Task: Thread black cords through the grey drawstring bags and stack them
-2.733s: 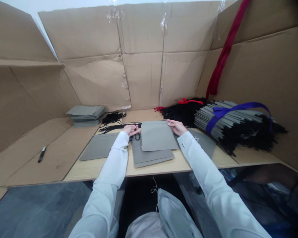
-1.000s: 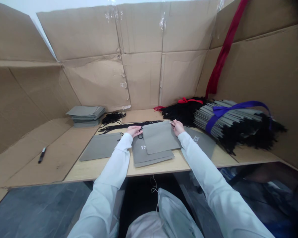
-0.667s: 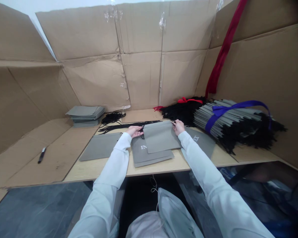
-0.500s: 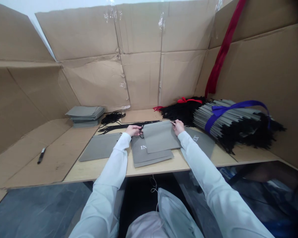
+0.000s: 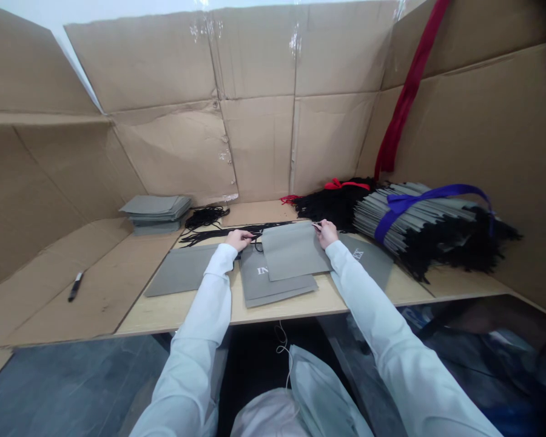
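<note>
Head view: our right hand (image 5: 326, 233) pinches a corner of a grey paper bag (image 5: 293, 250), and our left hand (image 5: 239, 240), curled at its other edge, seems to hold a black cord (image 5: 213, 235). White lettering now shows on the lower bag (image 5: 273, 290) between the hands.

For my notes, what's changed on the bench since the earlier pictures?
The right hand moved up to the top corner of the upper grey bag, pinching the end of a black cord. The left hand stayed near the bag's other corner. The strapped stack of grey bags stayed put.
</note>
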`<state>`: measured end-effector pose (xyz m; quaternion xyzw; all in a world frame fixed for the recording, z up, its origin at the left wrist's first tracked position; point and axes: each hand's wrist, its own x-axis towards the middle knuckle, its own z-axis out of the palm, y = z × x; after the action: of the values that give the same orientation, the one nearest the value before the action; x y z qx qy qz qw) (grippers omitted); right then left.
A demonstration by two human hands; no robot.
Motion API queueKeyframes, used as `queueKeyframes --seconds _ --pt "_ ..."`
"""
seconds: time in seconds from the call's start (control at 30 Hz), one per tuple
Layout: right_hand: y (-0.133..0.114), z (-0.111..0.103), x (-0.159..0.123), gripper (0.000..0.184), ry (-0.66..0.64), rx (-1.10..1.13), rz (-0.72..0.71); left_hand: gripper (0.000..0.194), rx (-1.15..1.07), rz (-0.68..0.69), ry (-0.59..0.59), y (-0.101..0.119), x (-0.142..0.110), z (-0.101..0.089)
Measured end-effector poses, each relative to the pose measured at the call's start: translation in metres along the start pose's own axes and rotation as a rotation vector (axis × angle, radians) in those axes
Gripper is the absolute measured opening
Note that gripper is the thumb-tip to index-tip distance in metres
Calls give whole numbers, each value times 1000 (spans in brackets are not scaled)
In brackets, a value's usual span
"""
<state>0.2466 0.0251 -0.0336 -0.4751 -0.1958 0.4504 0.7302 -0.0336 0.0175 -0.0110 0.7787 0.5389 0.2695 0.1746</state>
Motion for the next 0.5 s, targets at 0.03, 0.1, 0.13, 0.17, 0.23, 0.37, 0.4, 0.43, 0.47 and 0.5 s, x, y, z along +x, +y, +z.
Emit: queueKeyframes --seconds 0.03,0.1,0.13,0.17,0.23,0.37,0.4,0.43,0.47,0.5 --pt "0 0 1 17 -2 4 1 26 11 -4 -29 0 -1 -2" --pt "1 0 1 16 -10 9 4 29 26 -10 -61 0 -3 -7" --pt "1 0 2 16 -14 13 4 30 34 -13 -64 0 -3 -8" --pt "1 0 2 16 -17 19 3 30 46 -17 -62 0 -3 -9" --pt "0 0 1 17 -27 32 1 28 73 -26 -56 0 -3 -10" --pt "0 1 -1 19 -50 47 1 26 -5 -18 -18 4 0 -4" --pt "-1 1 -1 19 -56 47 -1 27 -74 -7 -16 5 0 -2" --pt "-1 1 -1 19 -63 48 -3 28 -148 -5 -12 7 0 1" --pt "-1 1 -1 19 -69 48 -4 30 -212 -16 -4 9 0 4" --pt "-2 1 -2 19 -76 48 -4 33 -257 -41 10 11 -1 7"
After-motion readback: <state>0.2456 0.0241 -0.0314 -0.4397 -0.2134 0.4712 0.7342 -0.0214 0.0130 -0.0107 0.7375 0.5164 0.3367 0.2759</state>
